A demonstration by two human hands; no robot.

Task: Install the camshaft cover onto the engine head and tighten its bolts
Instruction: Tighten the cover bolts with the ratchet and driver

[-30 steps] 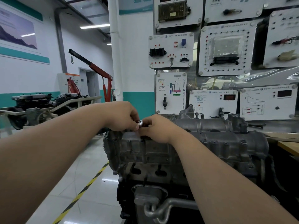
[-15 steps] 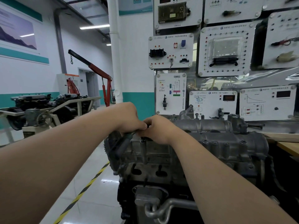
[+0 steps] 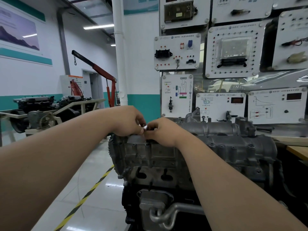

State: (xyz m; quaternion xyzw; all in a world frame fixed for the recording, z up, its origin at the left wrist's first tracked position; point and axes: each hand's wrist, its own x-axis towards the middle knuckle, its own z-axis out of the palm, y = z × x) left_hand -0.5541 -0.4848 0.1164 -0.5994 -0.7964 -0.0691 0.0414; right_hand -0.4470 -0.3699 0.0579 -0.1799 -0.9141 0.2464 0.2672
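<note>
The grey cast camshaft cover (image 3: 221, 129) lies along the top of the engine head (image 3: 168, 157), which fills the centre right of the view. Bolt heads (image 3: 212, 145) line the cover's near edge. My left hand (image 3: 128, 120) and my right hand (image 3: 164, 133) meet over the cover's left end. Between their curled fingers they pinch a small silver tool (image 3: 144, 127) right above a bolt hole (image 3: 147, 143). Most of the tool and the fingertips are hidden by the hands.
White training panels (image 3: 233, 50) stand close behind the engine. A red engine crane (image 3: 100, 70) and another engine on a stand (image 3: 41, 110) are at the left. A yellow-black line (image 3: 86, 194) crosses the glossy floor. A wooden table edge (image 3: 298, 150) is at the right.
Half a second ago a dark tool handle stuck out below my left hand; now it is out of sight and the silver tip shows between the hands again. Both hands stay at the same spot.
</note>
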